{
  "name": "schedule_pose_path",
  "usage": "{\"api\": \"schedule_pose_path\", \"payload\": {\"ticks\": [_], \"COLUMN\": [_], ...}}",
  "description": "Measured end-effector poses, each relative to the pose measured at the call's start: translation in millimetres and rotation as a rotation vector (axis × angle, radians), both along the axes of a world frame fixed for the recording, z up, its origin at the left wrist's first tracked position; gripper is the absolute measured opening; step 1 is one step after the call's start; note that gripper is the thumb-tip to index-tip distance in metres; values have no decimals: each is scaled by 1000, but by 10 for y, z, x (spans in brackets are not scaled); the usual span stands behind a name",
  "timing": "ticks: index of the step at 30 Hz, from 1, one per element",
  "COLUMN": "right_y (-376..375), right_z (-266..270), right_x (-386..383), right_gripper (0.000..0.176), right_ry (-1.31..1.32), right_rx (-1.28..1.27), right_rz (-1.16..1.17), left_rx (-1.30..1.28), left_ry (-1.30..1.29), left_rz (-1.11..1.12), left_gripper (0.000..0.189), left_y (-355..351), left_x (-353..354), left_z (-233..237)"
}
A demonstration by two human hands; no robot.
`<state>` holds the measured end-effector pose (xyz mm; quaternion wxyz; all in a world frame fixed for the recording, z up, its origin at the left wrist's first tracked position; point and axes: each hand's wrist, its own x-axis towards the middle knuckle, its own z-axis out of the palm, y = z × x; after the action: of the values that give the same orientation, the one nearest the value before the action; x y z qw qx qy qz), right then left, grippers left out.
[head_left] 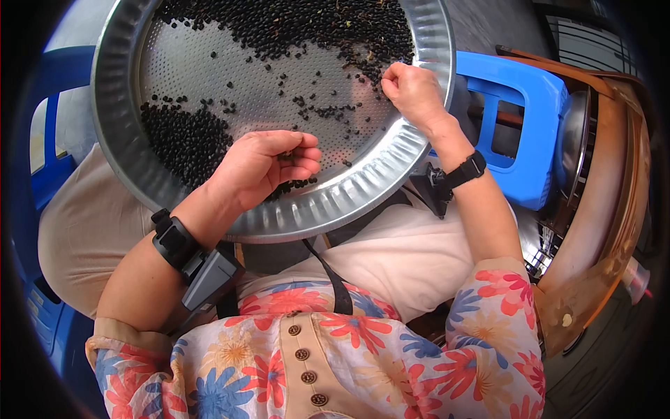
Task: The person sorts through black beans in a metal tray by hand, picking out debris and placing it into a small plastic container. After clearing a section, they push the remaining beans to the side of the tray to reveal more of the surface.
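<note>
A wide round metal sieve (pixel 363 183) with a perforated bottom and fluted wall rests over my lap. Black beans (pixel 293 24) cover its far side, and a second pile of beans (pixel 185 140) lies at the left. Loose beans are scattered between them. My left hand (pixel 269 164) is above the near part of the sieve, palm turned inward, its fingers curled around small brownish-green bits that are partly hidden. At the right, my right hand (pixel 413 94) is closed in a pinch just over the edge of the far pile; whatever the fingertips hold is hidden.
A blue plastic stool (pixel 516 91) stands beside the sieve at the right, with a wooden piece of furniture (pixel 593 202) beyond it. More blue plastic (pixel 42 188) is at the left. Black straps circle both wrists, the left one carrying a grey device (pixel 211 279).
</note>
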<state>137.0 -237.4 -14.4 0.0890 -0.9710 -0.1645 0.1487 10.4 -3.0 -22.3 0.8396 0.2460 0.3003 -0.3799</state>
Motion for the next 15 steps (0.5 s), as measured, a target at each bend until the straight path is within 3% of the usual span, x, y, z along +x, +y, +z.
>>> {"api": "schedule_pose_path", "payload": {"ticks": [5, 7, 10, 12, 15], "right_y": [57, 248, 561, 663, 690], "right_z": [41, 154, 230, 254, 212], "right_x": [-82, -256, -641, -827, -878], "right_gripper": [11, 8, 7, 12, 12], "right_ry": [38, 102, 41, 42, 74], "right_rx": [16, 196, 427, 400, 334], "right_rz": [-10, 28, 339, 503, 526], "left_rx": [-3, 12, 14, 0, -16], "left_ry": [4, 9, 25, 10, -6], "left_rz": [7, 7, 8, 11, 25], "left_gripper": [19, 20, 22, 22, 23], "left_y": [6, 6, -22, -34, -59], "left_x": [-3, -10, -28, -54, -56], "left_z": [-5, -19, -66, -112, -98]}}
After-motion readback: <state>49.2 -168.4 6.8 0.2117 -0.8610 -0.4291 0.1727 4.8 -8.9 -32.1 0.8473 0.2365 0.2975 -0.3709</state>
